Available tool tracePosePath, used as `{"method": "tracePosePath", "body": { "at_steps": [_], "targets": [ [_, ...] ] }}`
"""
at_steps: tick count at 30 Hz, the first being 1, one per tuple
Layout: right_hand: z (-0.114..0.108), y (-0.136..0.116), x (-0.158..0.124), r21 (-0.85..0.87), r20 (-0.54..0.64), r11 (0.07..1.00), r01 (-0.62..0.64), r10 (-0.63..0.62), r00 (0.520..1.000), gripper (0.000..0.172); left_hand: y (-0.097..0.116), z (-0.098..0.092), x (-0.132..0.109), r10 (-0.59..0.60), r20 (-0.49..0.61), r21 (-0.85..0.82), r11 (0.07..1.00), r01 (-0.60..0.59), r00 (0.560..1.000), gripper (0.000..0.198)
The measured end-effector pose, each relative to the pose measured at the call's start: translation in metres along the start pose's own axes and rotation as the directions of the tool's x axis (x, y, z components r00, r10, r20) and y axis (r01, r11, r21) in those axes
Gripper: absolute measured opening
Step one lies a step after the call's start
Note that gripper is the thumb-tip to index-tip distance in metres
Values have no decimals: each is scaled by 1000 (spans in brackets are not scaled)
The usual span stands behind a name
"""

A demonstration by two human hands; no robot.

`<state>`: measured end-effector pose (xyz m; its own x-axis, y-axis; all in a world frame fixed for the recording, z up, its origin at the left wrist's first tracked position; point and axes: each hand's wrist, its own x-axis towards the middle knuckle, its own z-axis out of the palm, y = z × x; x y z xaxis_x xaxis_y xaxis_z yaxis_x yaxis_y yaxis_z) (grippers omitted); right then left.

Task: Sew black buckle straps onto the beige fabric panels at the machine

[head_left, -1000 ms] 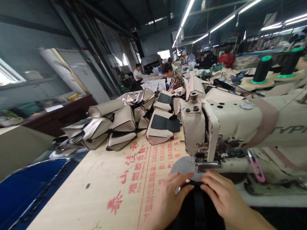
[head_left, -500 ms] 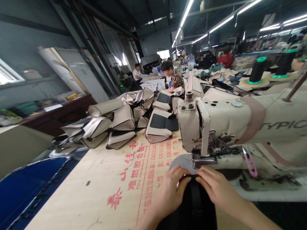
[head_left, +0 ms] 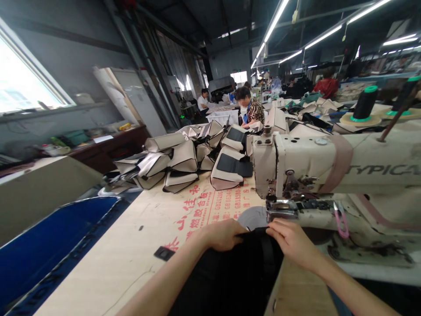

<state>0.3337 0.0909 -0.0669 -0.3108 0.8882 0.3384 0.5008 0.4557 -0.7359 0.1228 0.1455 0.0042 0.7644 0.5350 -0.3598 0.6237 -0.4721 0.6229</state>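
Two bare hands of mine are on a black fabric piece (head_left: 230, 276), which hangs over the near edge of the work, in front of the cylinder-arm sewing machine (head_left: 309, 162). My right hand (head_left: 292, 243) pinches its top edge between thumb and fingers, close by the metal end of the machine's arm; whether the cloth touches that metal, I can't tell. My left hand (head_left: 225, 235) grips the same edge farther left, its fingertips partly hidden by the cloth. A black strap (head_left: 268, 254) runs down the piece, just below my right fingers.

Just beyond my hands a grey disc (head_left: 253, 216) lies on the plywood tabletop (head_left: 108, 267), which is printed in red. Pink-handled snips (head_left: 342, 224) rest against the machine, to the right of my right hand. Beside my left forearm sits a small black rectangular piece (head_left: 163, 253); I can't make out what it is. Past the disc, beige bags with black trim (head_left: 184, 158) are heaped, one with a black panel nearest me. A blue-lined bin (head_left: 55, 245) stands at the table's left, and black thread cones (head_left: 364, 104) rise behind the machine. Beyond the heap, a co-worker in a patterned top (head_left: 255, 112) bends forward.
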Motion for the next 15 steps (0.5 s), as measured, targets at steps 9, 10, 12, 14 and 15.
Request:
{"method": "tracePosePath", "body": {
  "at_steps": [9, 10, 12, 14, 15],
  "targets": [
    [25, -5, -5, 258, -74, 932, -253, 280, 957, 42, -24, 1, 13, -104, -123, -360, 932, 54, 987, 48],
    [33, -5, -5, 285, -88, 914, -287, 323, 942, 45, -24, -6, 20, -89, -124, -308, 950, 47, 988, 48],
    [51, -5, -3, 412, -119, 842, -349, 429, 895, 49, -20, -26, 37, -63, -112, -199, 979, 40, 992, 44],
    [66, -4, 2, 652, -118, 667, -361, 560, 820, 49, -15, -47, 57, -42, -132, -135, 991, 24, 990, 38],
    [71, -5, 6, 776, -92, 535, -334, 620, 779, 48, -12, -56, 67, -32, -161, -126, 992, 12, 986, 34]
  ]
}}
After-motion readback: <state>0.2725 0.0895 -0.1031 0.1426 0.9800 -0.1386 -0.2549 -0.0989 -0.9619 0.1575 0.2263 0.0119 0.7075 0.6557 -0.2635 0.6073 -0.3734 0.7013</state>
